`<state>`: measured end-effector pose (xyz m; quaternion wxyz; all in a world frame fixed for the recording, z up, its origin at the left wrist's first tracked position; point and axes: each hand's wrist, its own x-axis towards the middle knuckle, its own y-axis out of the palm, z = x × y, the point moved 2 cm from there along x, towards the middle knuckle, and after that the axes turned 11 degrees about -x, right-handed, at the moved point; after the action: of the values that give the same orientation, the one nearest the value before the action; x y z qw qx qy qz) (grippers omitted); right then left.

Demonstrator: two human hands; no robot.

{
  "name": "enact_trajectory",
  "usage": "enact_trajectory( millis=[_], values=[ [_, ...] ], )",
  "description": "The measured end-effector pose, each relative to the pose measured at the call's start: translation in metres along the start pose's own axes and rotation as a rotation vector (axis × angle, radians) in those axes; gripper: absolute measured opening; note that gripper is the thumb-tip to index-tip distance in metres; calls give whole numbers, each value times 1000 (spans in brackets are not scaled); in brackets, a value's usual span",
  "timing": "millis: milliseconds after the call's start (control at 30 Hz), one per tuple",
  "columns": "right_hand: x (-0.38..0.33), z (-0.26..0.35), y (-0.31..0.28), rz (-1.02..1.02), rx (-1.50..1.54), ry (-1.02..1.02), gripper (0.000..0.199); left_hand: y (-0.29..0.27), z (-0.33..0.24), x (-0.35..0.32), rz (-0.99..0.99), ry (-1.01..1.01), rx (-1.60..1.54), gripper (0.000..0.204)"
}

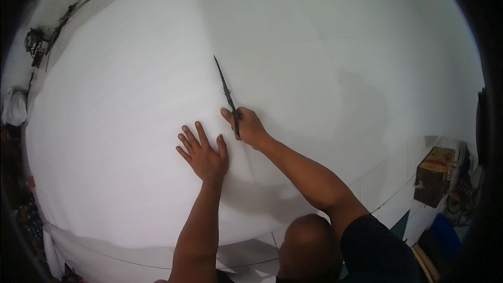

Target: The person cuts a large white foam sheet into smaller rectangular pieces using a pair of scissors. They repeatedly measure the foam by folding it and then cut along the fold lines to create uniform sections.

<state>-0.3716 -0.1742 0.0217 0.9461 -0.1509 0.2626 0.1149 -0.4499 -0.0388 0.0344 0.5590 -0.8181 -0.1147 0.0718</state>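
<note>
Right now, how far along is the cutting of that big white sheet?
Done: a short slit seems to run from the near edge up to the right hand. In hand: that hand grips the long dark scissors, blades pointing away, while the left hand lies flat beside them on the large white foam-like sheet. Left: ahead of the blade tips the sheet looks uncut, so most of its length remains.

Place: a workshop floor
Work surface: huge white foam sheet [131, 99] spread over the floor, filling the view
Clutter: cardboard box [434, 175] at 4 o'clock, tangled wires [35, 42] at 10 o'clock
</note>
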Motion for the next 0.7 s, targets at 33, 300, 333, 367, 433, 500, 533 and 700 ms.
enact_trajectory(
  millis=[33,300,333,367,433,500,533,700],
  values=[
    [1,0,-2,1,-8,-3,61,0,0,3,12,-3,2,72],
    [6,-13,-1,-43,-20,-44,57,1,0,10,145,-70,-39,78],
    [3,-4,2,10,29,5,57,-2,5,9,148,-81,-37,78],
    [-3,5,0,62,78,56,56,-4,8,8,153,-92,-35,78],
    [2,12,-6,93,34,128,55,-5,4,14,182,-89,-21,79],
    [14,23,-5,26,-58,84,55,3,11,11,173,-72,-13,80],
    [19,30,-5,-12,-105,61,55,4,12,8,168,-58,-11,80],
    [70,64,-13,-103,-229,17,59,7,13,5,221,-85,24,81]
  ],
)
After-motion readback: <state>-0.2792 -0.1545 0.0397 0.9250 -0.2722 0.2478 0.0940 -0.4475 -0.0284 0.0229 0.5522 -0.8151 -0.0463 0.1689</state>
